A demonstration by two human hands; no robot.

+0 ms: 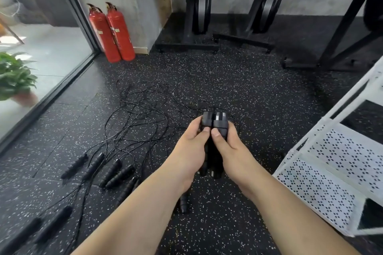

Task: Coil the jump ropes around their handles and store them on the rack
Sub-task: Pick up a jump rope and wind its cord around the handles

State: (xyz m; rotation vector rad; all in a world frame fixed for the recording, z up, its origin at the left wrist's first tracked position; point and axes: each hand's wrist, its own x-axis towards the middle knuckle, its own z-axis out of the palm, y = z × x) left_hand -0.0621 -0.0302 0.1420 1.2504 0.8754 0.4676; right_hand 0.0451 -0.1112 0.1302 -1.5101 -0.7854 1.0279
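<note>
A black speckled gym floor (pixel 238 93) carries tangled jump ropes (pixel 141 114) and loose handles (pixel 116 170) at near left. The left hand (pixel 191 147) and right hand (pixel 227 145) each grip one of a pair of black handles (pixel 214 122) held side by side. A white perforated rack (pixel 331 172) stands right.

Black jump ropes (pixel 132 122) on white-flecked black floor (pixel 248 89), red fire extinguishers (pixel 112 33), white perforated rack (pixel 331 167)

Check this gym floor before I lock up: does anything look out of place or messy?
Yes: black jump ropes lie in a loose tangle on the floor, their handles scattered at left.
</note>
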